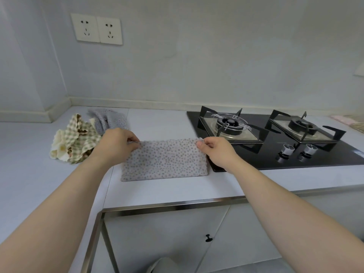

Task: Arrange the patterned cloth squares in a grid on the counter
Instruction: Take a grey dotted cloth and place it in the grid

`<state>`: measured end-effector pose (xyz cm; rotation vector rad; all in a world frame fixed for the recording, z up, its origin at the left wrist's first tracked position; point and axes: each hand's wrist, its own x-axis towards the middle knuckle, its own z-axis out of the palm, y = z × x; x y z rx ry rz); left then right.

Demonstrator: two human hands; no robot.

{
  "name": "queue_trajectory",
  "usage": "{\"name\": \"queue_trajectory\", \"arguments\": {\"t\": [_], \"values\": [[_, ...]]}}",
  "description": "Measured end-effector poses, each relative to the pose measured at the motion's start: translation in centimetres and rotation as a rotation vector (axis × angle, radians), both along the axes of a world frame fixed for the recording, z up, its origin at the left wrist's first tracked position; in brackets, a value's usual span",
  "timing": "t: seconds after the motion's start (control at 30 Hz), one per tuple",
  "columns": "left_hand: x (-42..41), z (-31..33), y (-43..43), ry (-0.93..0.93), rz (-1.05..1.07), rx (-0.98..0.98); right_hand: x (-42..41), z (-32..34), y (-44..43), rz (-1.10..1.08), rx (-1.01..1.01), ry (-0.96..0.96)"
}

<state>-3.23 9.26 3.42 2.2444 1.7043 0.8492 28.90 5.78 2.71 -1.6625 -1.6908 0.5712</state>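
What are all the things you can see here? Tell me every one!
dotted cloth: one, grey with small spots, flat on the middle of the counter
checked cloths: crumpled heap, count unclear, green and cream, left on the counter
crumpled grey cloth: one, grey, behind the heap
counter: one, white, below the wall
hob: one, black, right side of the counter
burners: two, black and silver, on the hob
knobs: two, silver, front of the hob
wall sockets: two, white, upper left wall
cabinet knob: one, black, door under the counter
left hand: pinches the dotted cloth's far left corner
right hand: pinches its far right corner
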Motion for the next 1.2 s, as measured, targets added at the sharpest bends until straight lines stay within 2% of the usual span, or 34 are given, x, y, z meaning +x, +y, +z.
{"name": "queue_trajectory", "arguments": {"t": [0.13,0.4,0.77,1.03,1.1,1.2], "values": [[0.0,0.8,-0.3,-0.018,0.01,0.002,0.0,0.7,-0.4,0.019,-0.008,0.026],[0.2,1.7,-1.1,-0.07,-0.036,-0.054,-0.2,1.2,-0.4,0.11,-0.071,0.412],[1.5,2.1,-1.6,-0.207,-0.06,-0.171,-0.5,1.3,-0.5,0.03,-0.041,0.318],[1.4,2.3,-1.9,-0.004,-0.097,-0.046,-0.3,1.4,-0.8,-0.014,-0.084,0.405],[1.6,2.3,-1.8,-0.023,-0.067,0.015,-0.5,1.3,-0.7,-0.023,-0.076,0.42],[2.1,2.0,-1.9,-0.106,-0.04,0.219,-0.8,1.5,-0.3,-0.049,0.099,0.433]]}}
